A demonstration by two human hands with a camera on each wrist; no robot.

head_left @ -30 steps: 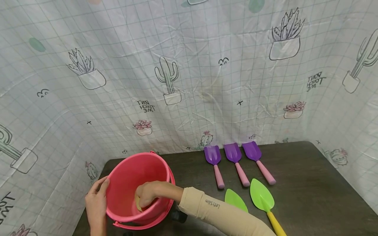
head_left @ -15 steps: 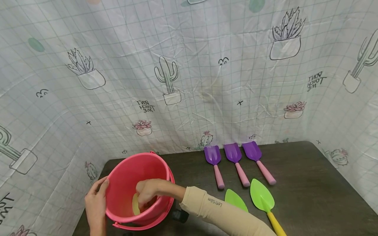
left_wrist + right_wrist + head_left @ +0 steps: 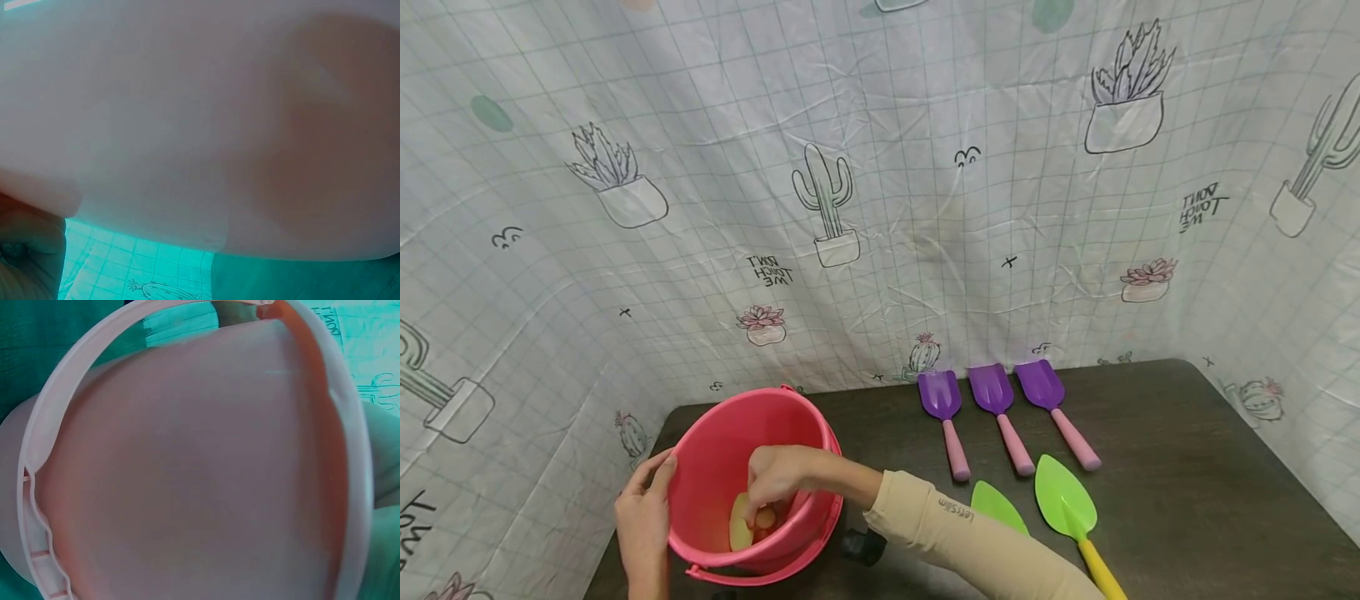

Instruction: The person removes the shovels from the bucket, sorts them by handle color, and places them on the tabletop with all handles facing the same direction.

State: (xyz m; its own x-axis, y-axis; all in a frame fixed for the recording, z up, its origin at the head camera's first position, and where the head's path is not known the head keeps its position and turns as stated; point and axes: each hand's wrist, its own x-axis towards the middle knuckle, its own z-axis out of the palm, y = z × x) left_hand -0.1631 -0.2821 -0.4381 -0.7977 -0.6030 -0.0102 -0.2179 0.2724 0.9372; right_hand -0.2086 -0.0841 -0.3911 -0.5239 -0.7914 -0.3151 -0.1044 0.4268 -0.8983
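Observation:
A pink bucket (image 3: 715,454) stands tilted at the table's left, its mouth facing up and toward me. My left hand (image 3: 646,517) grips its left rim, thumb near the edge. Inside, my right hand (image 3: 778,475) reaches down with bent fingers beside a pale yellow, elongated piece (image 3: 740,523). One fingertip overlaps that piece; whether it is pinched is unclear. A small round orange-yellow thing (image 3: 765,518) shows beneath the hand. The bucket's wall (image 3: 156,125) fills most of the left wrist view, and its outer side and handle (image 3: 69,375) fill the right wrist view.
Several purple shovels with pink handles, such as this shovel (image 3: 992,392), lie at the table's back. A green trowel (image 3: 1066,496) with a yellow handle lies nearer, and my sleeve partly covers a green blade (image 3: 997,504). A black object (image 3: 862,546) sits beside the bucket.
My right hand has risen slightly inside the bucket, and more of the yellow piece and the round thing now shows. The left hand and bucket stay in place.

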